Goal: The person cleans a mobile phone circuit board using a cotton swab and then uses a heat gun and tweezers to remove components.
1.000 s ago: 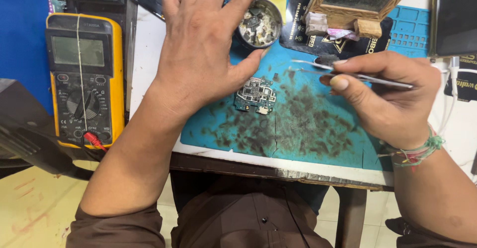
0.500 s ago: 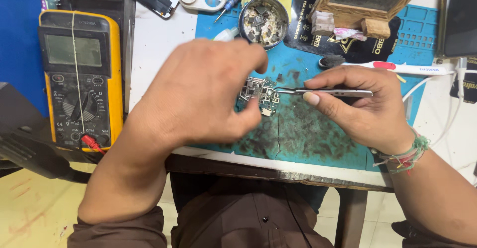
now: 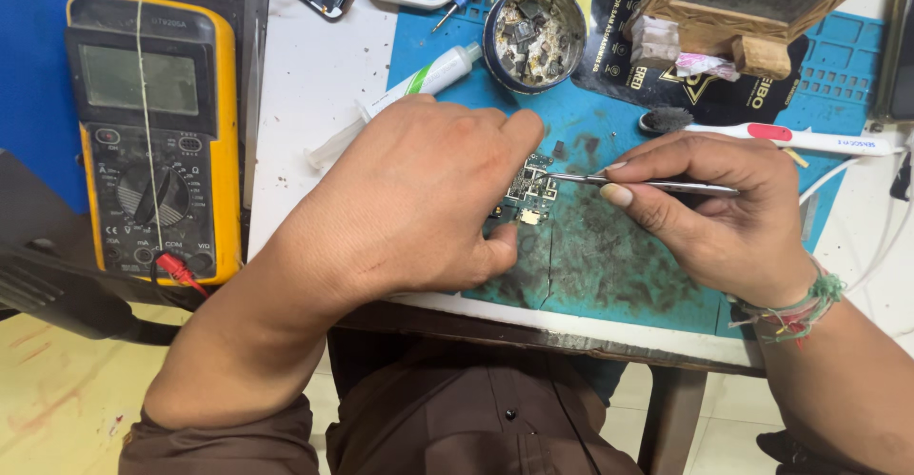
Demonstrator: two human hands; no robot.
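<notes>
Small circuit board (image 3: 529, 192) (green, chip-studded) pinched by left hand (image 3: 419, 199).

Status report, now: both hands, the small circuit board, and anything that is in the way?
Left hand pins small circuit board on blue mat. Right hand grips tweezers, tips on board. Syringe beside left hand, not blocking.

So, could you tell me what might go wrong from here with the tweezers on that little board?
The small circuit board is pinned only by the left hand fingertips, so it might shift as the tweezers in the right hand press on it. The tip could slip across neighbouring parts. Anything lifted could vanish on the stained mat.
</notes>
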